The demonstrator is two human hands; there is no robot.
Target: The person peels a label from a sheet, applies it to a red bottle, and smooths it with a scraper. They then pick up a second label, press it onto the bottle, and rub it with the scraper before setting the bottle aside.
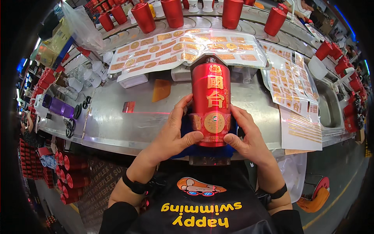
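Observation:
A glossy red bottle with raised gold characters lies in front of me, its neck pointing away. Across its lower part runs a label band with a round gold emblem. My left hand grips the bottle's left side, its thumb on the lower front edge. On the opposite side my right hand holds it in the same way, fingers along the flank and thumb near the base. Under the bottle, a blue support shows partly; the rest of it is hidden.
Sheets of gold stickers lie beyond the bottle, with more sticker sheets on the right beside a sink. Red bottles stand on the conveyor behind. At left are a purple flask and white cups.

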